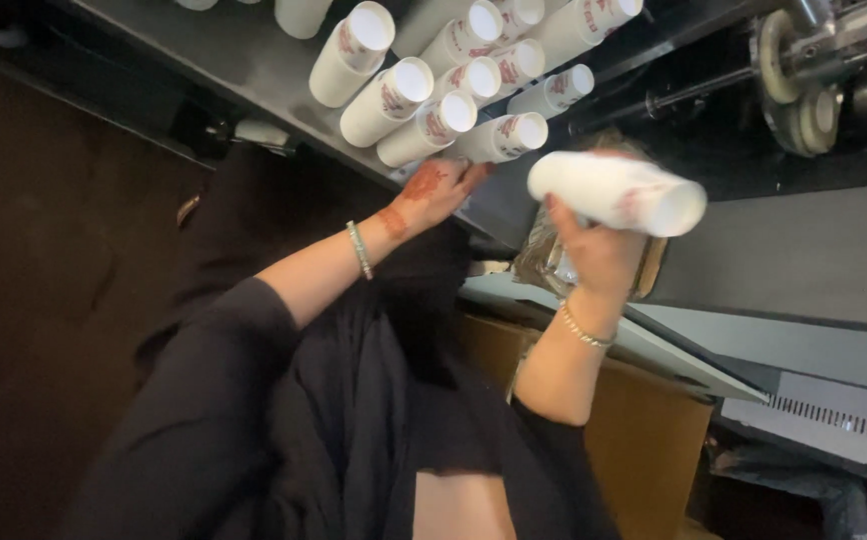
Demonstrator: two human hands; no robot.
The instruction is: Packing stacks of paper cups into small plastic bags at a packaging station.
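My right hand (599, 250) grips a white stack of paper cups (619, 192) with a faint red print, held sideways with its open end to the right. My left hand (436, 190) reaches up to a cluster of several more white cup stacks (424, 100) lying on a grey metal shelf (244, 60), its fingers touching the nearest stack (499, 138). I cannot tell whether the fingers close on it. Both wrists wear thin bracelets. Black sleeves and a black garment fill the lower middle.
A machine with a metal shaft and wheels (804, 70) stands at the top right. Below it runs a grey panel (794, 260) and a vented grey housing (824, 415). A brown cardboard box (644, 430) sits under my right forearm. Dark floor lies left.
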